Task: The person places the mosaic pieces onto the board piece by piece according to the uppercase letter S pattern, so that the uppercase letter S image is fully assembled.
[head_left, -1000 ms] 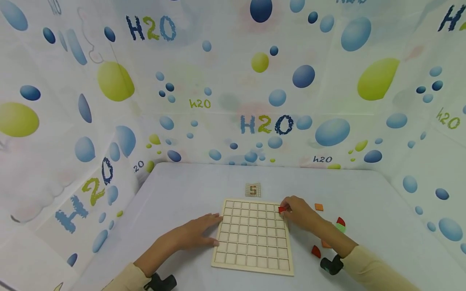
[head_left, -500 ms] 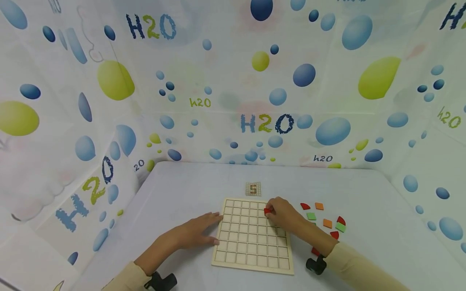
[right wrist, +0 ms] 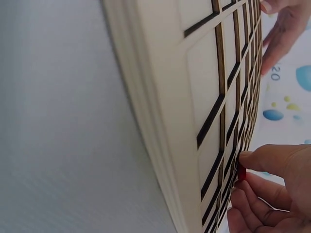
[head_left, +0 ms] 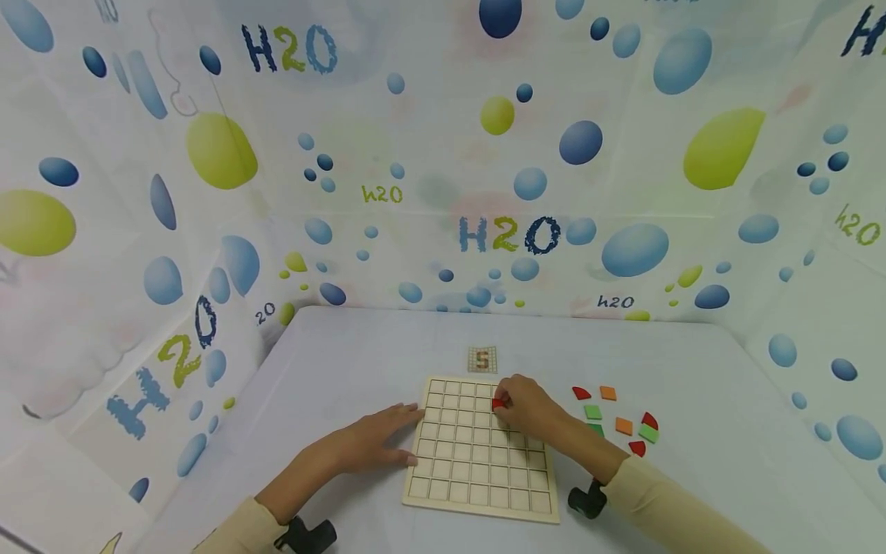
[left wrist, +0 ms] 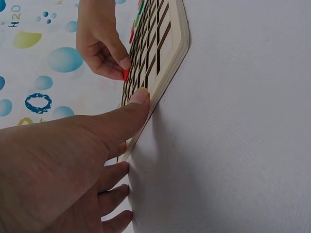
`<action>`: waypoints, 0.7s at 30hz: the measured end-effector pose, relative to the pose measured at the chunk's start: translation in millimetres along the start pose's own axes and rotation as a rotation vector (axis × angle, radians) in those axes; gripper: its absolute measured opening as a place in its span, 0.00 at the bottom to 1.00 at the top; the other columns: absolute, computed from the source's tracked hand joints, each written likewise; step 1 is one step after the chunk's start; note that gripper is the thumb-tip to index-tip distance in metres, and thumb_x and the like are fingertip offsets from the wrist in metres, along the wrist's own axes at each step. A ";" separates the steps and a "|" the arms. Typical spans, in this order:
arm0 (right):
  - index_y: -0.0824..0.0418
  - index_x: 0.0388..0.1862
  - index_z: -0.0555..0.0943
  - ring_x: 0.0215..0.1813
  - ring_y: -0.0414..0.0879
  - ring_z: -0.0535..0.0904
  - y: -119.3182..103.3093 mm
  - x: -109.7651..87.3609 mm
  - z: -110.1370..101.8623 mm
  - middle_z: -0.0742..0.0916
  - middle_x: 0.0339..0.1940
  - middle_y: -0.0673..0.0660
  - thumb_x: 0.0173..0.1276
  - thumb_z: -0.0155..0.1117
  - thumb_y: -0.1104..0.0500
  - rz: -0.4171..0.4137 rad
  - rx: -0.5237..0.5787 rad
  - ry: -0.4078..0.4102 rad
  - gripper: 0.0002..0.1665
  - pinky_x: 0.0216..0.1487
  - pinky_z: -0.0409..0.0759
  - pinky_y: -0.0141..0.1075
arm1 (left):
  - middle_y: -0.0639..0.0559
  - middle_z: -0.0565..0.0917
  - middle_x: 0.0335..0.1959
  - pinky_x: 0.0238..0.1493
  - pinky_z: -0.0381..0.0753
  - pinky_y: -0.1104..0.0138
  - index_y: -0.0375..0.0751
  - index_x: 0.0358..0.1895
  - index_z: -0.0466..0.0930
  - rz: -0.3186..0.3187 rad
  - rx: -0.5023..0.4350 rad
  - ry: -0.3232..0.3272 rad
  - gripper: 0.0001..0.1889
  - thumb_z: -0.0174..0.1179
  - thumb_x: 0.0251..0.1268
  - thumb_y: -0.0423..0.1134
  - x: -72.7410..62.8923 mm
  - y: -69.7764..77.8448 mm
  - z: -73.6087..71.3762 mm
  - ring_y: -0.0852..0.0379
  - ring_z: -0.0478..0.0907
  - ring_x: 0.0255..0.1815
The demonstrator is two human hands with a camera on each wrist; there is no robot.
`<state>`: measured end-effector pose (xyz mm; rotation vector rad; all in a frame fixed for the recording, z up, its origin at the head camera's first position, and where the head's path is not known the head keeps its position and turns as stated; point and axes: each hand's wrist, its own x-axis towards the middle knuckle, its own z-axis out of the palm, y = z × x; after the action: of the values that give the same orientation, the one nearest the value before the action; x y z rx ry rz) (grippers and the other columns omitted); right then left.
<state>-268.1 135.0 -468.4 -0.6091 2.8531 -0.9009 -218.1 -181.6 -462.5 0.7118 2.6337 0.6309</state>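
A pale wooden grid board (head_left: 479, 454) with square cells lies on the white table. My right hand (head_left: 531, 408) pinches a small red tile (head_left: 497, 403) between thumb and fingertips, close over the cells near the board's far edge. In the right wrist view the red tile (right wrist: 241, 172) shows between thumb and forefinger, right at the grid. My left hand (head_left: 370, 440) rests at the board's left edge, fingers extended and spread. The left wrist view shows the left thumb (left wrist: 140, 96) on the board's rim.
Right of the board lie loose tiles: orange squares (head_left: 607, 393), green squares (head_left: 593, 412) and red quarter-rounds (head_left: 581, 393). A small gridded card with an S pattern (head_left: 482, 359) lies beyond the board. A patterned sheet (head_left: 415, 154) hangs behind the table.
My right hand has carried the red tile leftward from the board's far right corner over the far cells. More loose tiles show on the right. The left hand has stayed put.
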 end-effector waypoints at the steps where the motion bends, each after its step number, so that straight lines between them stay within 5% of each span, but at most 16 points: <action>1: 0.64 0.39 0.83 0.42 0.44 0.81 -0.2 0.2 0.2 0.83 0.38 0.53 0.70 0.73 0.66 0.002 -0.004 -0.001 0.05 0.47 0.86 0.42 | 0.42 0.63 0.84 0.80 0.61 0.36 0.45 0.82 0.64 -0.001 0.002 0.000 0.43 0.68 0.70 0.59 0.0 0.3 -0.1 0.38 0.56 0.86; 21: 0.60 0.37 0.85 0.40 0.41 0.77 2.3 -6.5 -3.7 0.82 0.37 0.50 0.72 0.71 0.68 -0.052 0.036 -0.020 0.05 0.41 0.81 0.34 | 0.42 0.63 0.84 0.79 0.61 0.34 0.44 0.82 0.64 0.013 -0.004 0.004 0.42 0.68 0.71 0.57 -0.8 1.1 -0.9 0.37 0.56 0.86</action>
<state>-263.7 141.3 -466.9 -0.6872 2.8097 -0.9459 -217.4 -181.5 -461.1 0.7280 2.6334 0.6414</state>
